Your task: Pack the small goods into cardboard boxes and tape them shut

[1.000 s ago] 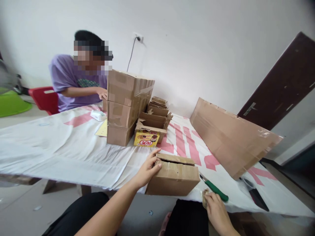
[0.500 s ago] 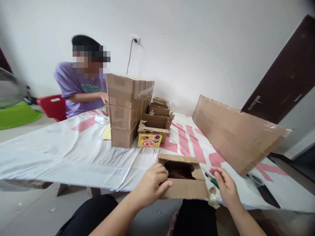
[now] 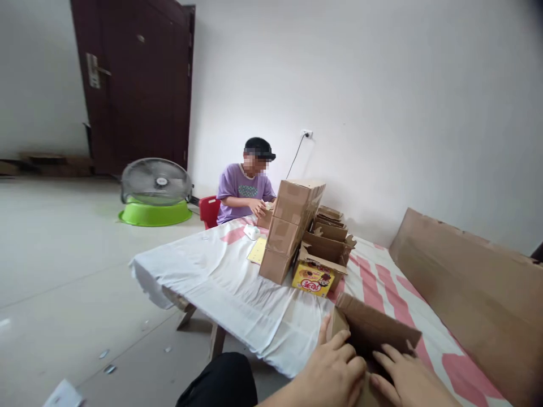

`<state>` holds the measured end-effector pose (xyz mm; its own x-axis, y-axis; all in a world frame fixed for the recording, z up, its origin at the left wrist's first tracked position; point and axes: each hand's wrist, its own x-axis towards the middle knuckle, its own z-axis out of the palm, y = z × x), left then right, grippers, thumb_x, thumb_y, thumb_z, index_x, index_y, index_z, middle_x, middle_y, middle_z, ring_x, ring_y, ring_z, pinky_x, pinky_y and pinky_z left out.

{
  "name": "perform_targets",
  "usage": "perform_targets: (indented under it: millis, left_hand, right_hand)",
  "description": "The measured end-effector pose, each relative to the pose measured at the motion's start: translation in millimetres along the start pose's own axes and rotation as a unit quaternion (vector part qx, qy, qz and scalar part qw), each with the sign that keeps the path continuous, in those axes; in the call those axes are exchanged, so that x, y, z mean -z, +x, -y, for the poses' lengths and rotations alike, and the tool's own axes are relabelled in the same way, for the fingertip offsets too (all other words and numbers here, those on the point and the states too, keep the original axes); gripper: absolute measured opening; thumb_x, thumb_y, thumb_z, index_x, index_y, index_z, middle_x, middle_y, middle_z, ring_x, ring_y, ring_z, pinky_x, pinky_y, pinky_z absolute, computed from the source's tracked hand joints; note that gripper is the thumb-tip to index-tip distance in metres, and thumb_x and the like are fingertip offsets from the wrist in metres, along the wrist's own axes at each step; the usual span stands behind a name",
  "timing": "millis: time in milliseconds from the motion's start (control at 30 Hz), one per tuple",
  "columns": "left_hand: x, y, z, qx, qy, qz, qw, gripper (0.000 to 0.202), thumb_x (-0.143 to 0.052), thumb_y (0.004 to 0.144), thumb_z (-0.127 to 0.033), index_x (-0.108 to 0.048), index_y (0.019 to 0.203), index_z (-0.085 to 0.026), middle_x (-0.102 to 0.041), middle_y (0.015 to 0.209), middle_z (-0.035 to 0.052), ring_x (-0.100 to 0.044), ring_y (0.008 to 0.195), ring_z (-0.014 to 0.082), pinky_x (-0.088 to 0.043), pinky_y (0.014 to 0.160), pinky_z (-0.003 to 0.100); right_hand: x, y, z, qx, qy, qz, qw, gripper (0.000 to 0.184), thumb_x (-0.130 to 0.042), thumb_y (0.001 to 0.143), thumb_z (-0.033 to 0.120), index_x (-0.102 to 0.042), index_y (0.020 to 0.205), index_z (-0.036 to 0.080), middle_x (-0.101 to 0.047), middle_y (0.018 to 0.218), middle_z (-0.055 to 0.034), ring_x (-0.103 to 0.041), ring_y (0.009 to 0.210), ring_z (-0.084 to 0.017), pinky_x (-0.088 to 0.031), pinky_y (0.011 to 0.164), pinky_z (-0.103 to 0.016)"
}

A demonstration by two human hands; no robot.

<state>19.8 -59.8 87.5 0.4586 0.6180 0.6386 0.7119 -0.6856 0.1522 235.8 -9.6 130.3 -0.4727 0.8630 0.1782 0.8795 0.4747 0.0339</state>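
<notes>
At one open carton [image 3: 379, 323], I hold my right hand [image 3: 409, 370] with fingers spread and my left hand [image 3: 333, 367] bent, clamping indeterminable, with one three-tier carton stack [image 3: 283, 236] beyond.

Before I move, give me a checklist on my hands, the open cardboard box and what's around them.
1. Left hand at the open cardboard box: ok, bent fingers at the opening's left side.
2. Right hand clear of the opening: not ok, its spread fingers are there.
3. Far flap raised: ok.
4. Box contents: cannot tell, hidden from view.
5. Stacked cardboard boxes upright: ok.
6. Co-worker's hand away from yours: ok, farther back, at a small box.
</notes>
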Motion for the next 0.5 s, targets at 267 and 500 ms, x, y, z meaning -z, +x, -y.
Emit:
perform_targets:
  millis: [267,500]
  left_hand:
    - [-12.5,-0.8,8.1,0.073,-0.012,0.016,0.997,0.041,-0.055,0.08,-0.053,-0.065,0.106,-0.024,-0.038,0.143,0.012,-0.031,0.128,0.0407,-0.037,0.096,0.056]
    - [-45.9,-0.7,22.1,0.076,-0.03,0.003,0.997,0.042,-0.057,0.077,-0.056,-0.066,0.101,-0.023,-0.034,0.146,0.0126,-0.028,0.131,0.0449,-0.038,0.097,0.059]
  right_hand:
    - [-20.7,6.6,-54.3,-0.069,-0.028,0.017,0.997,0.052,-0.05,0.077,0.041,-0.058,0.124,0.022,-0.057,0.128,-0.0179,-0.063,0.102,-0.035,-0.05,0.077,-0.044]
    - [-8.7,5.0,-49.4,-0.03,-0.016,-0.017,0.999,0.05,-0.062,0.065,0.028,-0.062,0.114,0.026,-0.063,0.114,-0.013,-0.06,0.102,-0.033,-0.046,0.084,-0.043]
